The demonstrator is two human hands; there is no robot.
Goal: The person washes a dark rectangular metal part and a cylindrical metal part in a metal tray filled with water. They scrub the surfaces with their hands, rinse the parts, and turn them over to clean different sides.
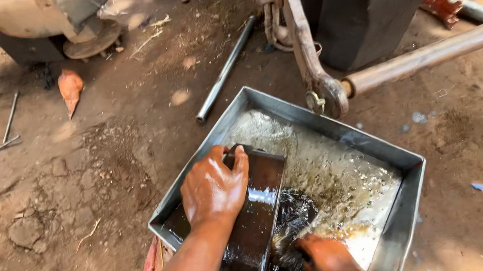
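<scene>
Two hands work in a metal tray [337, 131] on the dirt ground. The left hand [214, 189] grips the top edge of a dark flat metal piece [261, 211] standing in black oily liquid. The right hand [326, 261] is closed around a wet brush [292, 246] just beside that piece.

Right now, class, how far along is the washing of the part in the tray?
Done: the plate gleams wet and stands in dark liquid in the tray. In hand: the left hand steadies its top edge; the right hand holds a brush to its side. Left: grime clouds the liquid, and the plate is not yet lifted out.
</scene>
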